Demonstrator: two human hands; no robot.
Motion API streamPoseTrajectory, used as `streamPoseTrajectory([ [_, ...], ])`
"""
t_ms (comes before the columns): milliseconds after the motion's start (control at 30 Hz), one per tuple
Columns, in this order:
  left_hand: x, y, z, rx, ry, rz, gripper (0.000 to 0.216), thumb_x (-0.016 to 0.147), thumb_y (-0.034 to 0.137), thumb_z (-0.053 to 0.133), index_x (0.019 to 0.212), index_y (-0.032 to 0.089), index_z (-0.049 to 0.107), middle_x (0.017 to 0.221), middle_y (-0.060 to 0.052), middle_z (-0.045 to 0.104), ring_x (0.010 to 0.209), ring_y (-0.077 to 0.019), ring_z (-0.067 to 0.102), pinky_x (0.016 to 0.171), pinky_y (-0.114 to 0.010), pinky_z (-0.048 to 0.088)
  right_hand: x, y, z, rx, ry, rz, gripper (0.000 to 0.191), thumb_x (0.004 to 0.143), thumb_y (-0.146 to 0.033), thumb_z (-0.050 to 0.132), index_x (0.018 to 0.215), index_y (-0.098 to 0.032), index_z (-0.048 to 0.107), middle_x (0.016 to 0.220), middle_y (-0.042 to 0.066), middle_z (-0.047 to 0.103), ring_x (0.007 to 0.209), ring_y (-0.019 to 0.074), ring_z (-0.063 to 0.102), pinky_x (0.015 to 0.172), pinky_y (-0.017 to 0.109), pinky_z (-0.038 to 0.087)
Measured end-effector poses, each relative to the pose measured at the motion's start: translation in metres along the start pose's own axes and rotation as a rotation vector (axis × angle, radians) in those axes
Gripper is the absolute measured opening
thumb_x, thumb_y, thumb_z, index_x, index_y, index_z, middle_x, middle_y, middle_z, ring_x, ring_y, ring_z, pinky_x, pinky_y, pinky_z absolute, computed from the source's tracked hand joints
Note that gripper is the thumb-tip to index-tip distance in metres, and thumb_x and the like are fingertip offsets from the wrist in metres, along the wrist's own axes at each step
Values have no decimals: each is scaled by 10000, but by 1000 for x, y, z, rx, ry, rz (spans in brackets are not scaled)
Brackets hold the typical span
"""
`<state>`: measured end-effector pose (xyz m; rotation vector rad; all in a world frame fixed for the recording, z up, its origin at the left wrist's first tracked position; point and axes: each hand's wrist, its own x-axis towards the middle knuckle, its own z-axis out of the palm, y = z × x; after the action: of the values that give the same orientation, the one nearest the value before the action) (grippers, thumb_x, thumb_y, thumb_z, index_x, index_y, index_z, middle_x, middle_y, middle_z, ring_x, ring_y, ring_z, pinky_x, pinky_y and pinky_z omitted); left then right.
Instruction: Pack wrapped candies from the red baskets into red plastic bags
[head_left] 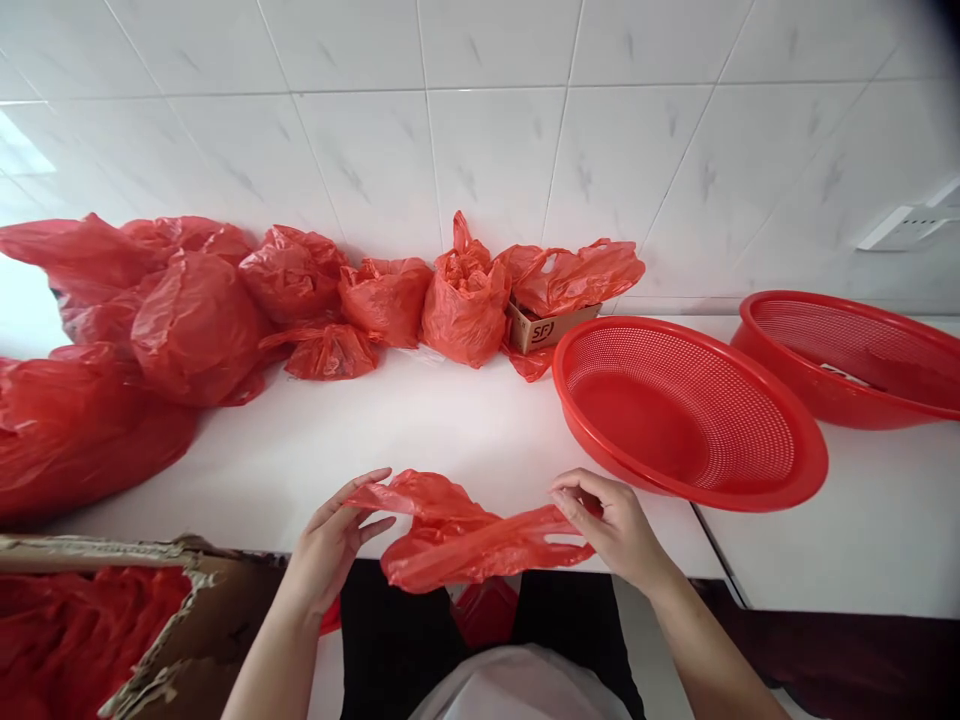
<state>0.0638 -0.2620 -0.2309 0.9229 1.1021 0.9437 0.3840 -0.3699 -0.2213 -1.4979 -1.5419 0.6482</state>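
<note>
A thin red plastic bag [457, 535] is stretched loosely between my two hands, over the front edge of the white table. My left hand [334, 540] holds it by one end, with a handle loop around the slightly spread fingers. At the other end, my right hand [611, 520] has its thumb and fingers closed on the other handle. The bag hangs slack and looks flat, with folds across its middle.
Several filled red bags [202, 325] line the wall at the left and centre. A small cardboard box [547, 328] sits among them. Two red perforated baskets [810, 470] stand at the right. At lower left, a torn carton [225, 610] holds red plastic.
</note>
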Motion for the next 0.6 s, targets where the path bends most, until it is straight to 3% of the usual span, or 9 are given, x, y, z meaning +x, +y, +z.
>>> streamPoseTrajectory([
  [100,-11,5,11,-23,-57,-19,325,744,361,709,1023,196,720,799,-36,688,829,-199,647,799,-343,547,5,-18,-2,-74,120,-132,133,942,-307,548,938,-225,652,946,54,650,902,185,600,829,319,484],
  [167,-16,6,21,16,-88,-24,275,755,332,680,994,198,703,749,-11,647,742,-171,618,746,-323,540,7,-39,5,-66,135,-222,104,935,-265,558,969,-233,652,990,58,658,953,195,610,874,342,486],
  [300,-24,9,39,79,-92,-13,230,748,273,615,969,222,650,688,26,590,593,-128,533,572,-240,461,6,-68,45,-10,-136,-314,81,911,-274,600,968,-249,651,927,28,672,892,178,623,827,321,509],
  [367,-27,12,43,107,-91,4,239,730,255,594,965,230,633,645,36,568,533,-121,495,519,-226,409,6,-63,71,-74,-204,-296,210,858,-296,662,1062,-254,637,1043,44,651,944,199,616,828,338,514],
  [467,-34,19,44,166,-102,50,241,718,239,610,958,235,634,595,54,503,499,-104,427,496,-211,350,7,-37,97,-115,-179,-184,271,891,-204,550,1157,-243,585,1073,56,612,834,166,623,720,305,522],
  [600,-43,27,42,113,-116,53,208,715,293,687,910,242,634,575,70,425,485,-84,354,479,-201,302,13,-9,93,-29,-104,-83,199,931,-164,431,1041,-233,583,901,16,625,705,122,608,651,256,513],
])
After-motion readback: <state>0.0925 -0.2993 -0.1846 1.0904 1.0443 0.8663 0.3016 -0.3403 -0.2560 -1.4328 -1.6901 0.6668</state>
